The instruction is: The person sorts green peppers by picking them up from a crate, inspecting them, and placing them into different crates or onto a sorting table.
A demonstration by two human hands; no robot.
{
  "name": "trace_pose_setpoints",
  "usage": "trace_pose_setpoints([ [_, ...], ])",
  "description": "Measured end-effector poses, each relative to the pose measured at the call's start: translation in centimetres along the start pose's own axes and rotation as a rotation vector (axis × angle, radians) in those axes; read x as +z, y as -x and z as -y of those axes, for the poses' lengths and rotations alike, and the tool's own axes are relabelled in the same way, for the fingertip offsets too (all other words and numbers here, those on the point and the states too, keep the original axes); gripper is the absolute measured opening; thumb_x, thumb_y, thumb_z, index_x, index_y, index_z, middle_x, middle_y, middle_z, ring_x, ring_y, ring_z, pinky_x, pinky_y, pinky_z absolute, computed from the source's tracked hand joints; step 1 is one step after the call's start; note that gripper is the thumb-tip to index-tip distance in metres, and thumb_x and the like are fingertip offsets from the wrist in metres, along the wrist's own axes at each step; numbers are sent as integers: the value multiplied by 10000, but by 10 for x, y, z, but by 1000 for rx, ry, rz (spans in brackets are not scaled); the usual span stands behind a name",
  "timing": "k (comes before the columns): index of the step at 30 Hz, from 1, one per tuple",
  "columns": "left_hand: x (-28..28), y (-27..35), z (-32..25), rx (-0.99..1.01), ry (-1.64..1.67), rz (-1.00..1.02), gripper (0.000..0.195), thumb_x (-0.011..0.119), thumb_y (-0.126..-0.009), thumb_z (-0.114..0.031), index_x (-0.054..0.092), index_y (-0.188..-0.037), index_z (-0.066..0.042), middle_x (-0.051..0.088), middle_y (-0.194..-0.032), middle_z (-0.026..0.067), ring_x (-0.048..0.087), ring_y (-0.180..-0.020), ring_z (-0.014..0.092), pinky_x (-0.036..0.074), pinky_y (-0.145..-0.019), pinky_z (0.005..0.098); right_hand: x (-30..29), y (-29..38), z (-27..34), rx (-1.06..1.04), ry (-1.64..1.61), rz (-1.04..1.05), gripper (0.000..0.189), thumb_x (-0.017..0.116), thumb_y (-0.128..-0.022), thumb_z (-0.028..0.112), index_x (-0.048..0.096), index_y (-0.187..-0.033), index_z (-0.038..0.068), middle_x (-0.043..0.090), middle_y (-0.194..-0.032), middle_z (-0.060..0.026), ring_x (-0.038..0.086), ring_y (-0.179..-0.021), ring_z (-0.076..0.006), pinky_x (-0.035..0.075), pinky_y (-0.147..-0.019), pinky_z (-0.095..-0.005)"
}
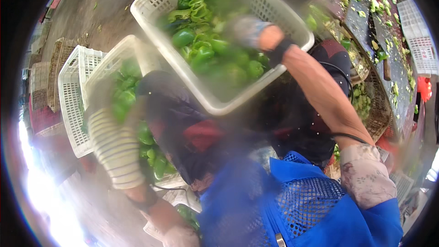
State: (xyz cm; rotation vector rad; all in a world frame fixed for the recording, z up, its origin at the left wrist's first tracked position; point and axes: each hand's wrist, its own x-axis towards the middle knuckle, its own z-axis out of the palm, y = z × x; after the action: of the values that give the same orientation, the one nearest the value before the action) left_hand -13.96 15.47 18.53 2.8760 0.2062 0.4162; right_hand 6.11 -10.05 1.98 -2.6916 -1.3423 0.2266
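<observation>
My right hand, in a pale glove with a black band above the wrist, is over the green bell peppers in the large white plastic crate. Some peppers there are cut open; others look whole. Motion blur hides the fingers. My left hand, in a glove with a striped cuff, reaches to the left beside a smaller pale crate of green peppers. Its fingers are blurred too, and whether it holds anything cannot be told. The large crate is tilted in view, close to my knees.
An empty-looking white crate stands at the left. More peppers lie beside my left leg. At the right, a work surface carries pepper scraps and a knife with a wooden handle. Brown baskets of trimmings stand below its edge.
</observation>
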Motion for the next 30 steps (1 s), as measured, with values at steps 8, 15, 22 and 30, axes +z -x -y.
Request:
trace_pose_setpoints([
  [8, 79, -23, -18, -139, 998, -31, 537, 632, -920, -360, 510, -1342, -51, 489, -1369, 174, 512, -1229, 338, 472, -1009, 453, 92, -44, -21, 376, -47, 257, 226, 701, -730, 197, 744, -898, 52, 711, -898, -169, 699, -818, -298, 558, -729, -397],
  [15, 162, -35, -46, -975, 2290, 548, 724, 572, -888, -551, 385, -1404, -79, 423, -1397, 198, 427, -1246, 441, 366, -1044, 624, -42, 13, 39, -179, -19, -625, 390, 707, -827, 215, 640, -1184, 75, 634, -1215, -122, 629, -1058, -263, 516, -867, -355],
  [22, 123, -19, -85, -496, 2372, 325, 602, 468, -949, -478, 494, -1343, -23, 603, -1193, 154, 571, -1092, 293, 463, -968, 441, -85, 94, 103, 94, -453, -596, 592, 729, -754, 514, 653, -1161, 91, 649, -1031, -108, 596, -1033, -289, 448, -943, -392],
  [30, 98, 13, -124, -538, 2278, 315, 388, 537, -932, -308, 605, -1162, -4, 648, -1113, 148, 620, -1003, 244, 505, -920, 362, -89, 124, 151, 232, 198, -561, 470, 661, -829, 421, 608, -1141, 74, 654, -966, -100, 576, -976, -270, 450, -850, -377],
])
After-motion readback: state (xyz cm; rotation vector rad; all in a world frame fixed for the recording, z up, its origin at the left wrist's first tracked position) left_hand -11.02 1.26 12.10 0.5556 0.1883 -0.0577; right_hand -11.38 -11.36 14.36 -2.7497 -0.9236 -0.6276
